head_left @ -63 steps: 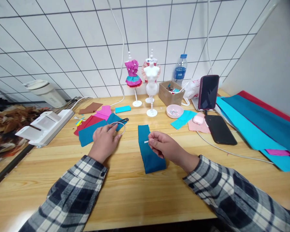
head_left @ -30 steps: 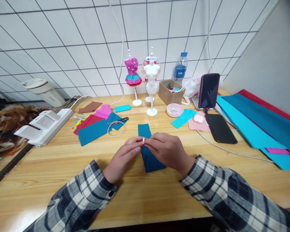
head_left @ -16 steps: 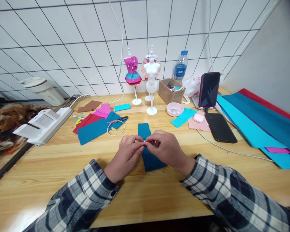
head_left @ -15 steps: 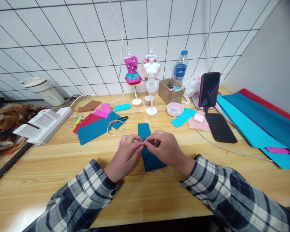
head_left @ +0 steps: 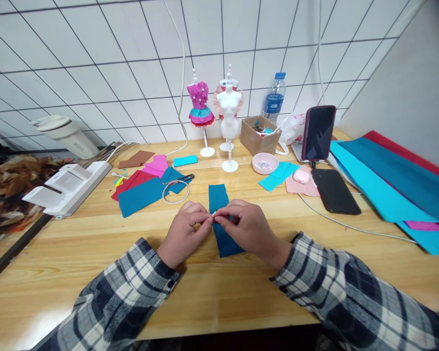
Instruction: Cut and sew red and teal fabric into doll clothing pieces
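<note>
My left hand (head_left: 189,231) and my right hand (head_left: 244,226) meet fingertip to fingertip at the middle of the table. Between them they pinch a small white strip (head_left: 214,214), mostly hidden by the fingers. Under the hands lies a dark teal piece of fabric (head_left: 218,194), its middle partly covered by my right hand. To the left, a thin pale ring (head_left: 176,201) lies on the table, overlapping black-handled snips (head_left: 186,178) and more teal fabric (head_left: 141,196).
Behind stand a bare white mini dress form (head_left: 229,127), a dressed one (head_left: 200,100), a cardboard box (head_left: 258,141) and a pink bowl of beads (head_left: 265,164). Right are phones (head_left: 337,191) and large fabric sheets (head_left: 384,187); left, a power strip (head_left: 76,187).
My left hand has left the ring and come over to my right hand. Both now pinch the white strip, which my right hand alone held before, and their fingers have shifted slightly left.
</note>
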`<action>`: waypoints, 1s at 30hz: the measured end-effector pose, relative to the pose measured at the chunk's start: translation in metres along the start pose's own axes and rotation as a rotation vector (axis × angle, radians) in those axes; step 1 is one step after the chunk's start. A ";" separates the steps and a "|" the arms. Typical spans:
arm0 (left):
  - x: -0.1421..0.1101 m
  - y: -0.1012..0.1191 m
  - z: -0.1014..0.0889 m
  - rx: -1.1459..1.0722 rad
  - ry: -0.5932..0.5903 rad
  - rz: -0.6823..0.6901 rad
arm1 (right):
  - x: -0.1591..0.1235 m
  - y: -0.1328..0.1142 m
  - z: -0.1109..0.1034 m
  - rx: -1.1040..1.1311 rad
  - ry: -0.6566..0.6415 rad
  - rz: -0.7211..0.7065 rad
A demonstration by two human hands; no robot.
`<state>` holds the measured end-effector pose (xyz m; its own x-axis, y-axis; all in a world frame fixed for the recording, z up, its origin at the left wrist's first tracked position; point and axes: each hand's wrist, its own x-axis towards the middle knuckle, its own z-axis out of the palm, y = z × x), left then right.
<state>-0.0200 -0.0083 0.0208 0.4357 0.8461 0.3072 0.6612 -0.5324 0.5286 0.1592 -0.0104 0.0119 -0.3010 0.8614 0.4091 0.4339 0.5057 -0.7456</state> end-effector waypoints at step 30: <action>-0.001 0.005 0.008 0.131 -0.025 0.032 | -0.003 -0.001 0.001 -0.217 -0.028 0.006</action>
<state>-0.0118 -0.0123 0.0167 0.4718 0.8284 0.3020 0.7198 -0.5597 0.4106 0.1589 -0.0136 0.0114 -0.3200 0.8643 0.3881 0.6073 0.5016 -0.6161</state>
